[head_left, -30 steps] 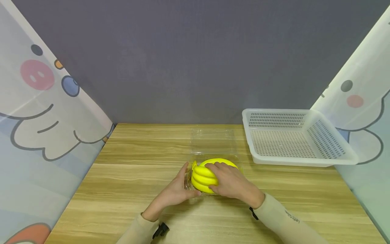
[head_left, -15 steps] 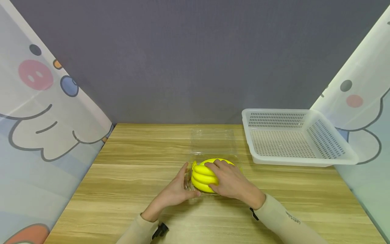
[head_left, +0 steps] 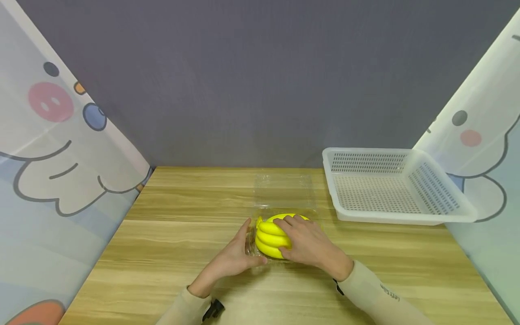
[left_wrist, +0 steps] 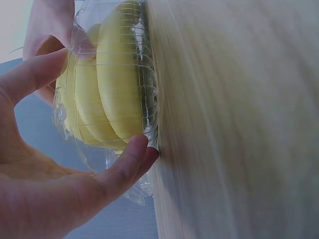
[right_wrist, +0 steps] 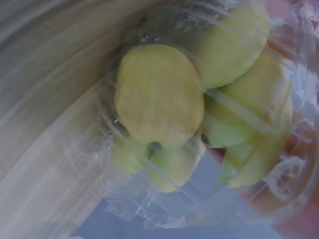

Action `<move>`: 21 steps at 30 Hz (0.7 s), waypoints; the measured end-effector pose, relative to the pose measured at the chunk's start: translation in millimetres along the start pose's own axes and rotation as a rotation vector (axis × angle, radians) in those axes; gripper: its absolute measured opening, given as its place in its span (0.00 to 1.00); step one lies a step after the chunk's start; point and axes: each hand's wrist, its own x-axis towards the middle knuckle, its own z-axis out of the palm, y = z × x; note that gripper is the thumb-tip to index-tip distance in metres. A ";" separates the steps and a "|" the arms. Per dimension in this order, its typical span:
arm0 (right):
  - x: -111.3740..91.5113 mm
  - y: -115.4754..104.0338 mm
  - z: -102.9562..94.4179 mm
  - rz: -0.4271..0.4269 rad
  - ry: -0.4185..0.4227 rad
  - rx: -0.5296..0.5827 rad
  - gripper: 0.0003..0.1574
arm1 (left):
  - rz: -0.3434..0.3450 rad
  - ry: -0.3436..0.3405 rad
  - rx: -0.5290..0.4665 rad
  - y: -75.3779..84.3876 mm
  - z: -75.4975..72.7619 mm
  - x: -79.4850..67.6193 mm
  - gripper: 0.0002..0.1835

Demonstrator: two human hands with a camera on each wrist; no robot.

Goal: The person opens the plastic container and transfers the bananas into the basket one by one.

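A bunch of yellow bananas [head_left: 268, 239] sits in the base of a clear plastic clamshell box [head_left: 251, 243], whose lid [head_left: 284, 189] lies folded back behind it. My right hand [head_left: 306, 241] grips the bunch from above, thumb on the near side and fingers over the top. At the box's left end, my left hand [head_left: 233, 257] holds the box between thumb and fingers. In the left wrist view, the bananas [left_wrist: 117, 79] show through the ribbed wall, with the left fingertips [left_wrist: 137, 144] at the bottom corner. Rounded yellow-green banana ends [right_wrist: 159, 94] press near the plastic in the right wrist view.
A white perforated plastic basket [head_left: 406, 216] stands at the back right of the wooden table [head_left: 183, 216]. A dark grey panel [head_left: 252, 90] rises behind the table, and cartoon-printed sheets [head_left: 93, 167] flank it on both sides.
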 end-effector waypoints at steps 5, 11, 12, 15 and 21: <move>-0.6 1.5 1.7 -0.007 0.023 -0.009 0.43 | 0.011 0.000 0.006 -0.8 0.5 -0.1 0.64; -0.6 3.9 -0.5 -0.028 0.061 0.005 0.44 | 0.009 0.006 0.007 -0.3 0.8 -0.1 0.65; -0.5 4.0 -1.5 -0.030 0.063 0.007 0.44 | 0.008 0.006 0.006 -0.4 0.8 0.0 0.65; -0.1 3.9 -4.4 -0.031 0.061 0.010 0.45 | 0.011 0.002 -0.003 -0.7 0.5 0.2 0.64; 1.5 3.1 -11.1 -0.028 0.061 0.033 0.45 | 0.017 -0.011 -0.008 -1.1 -0.2 0.7 0.64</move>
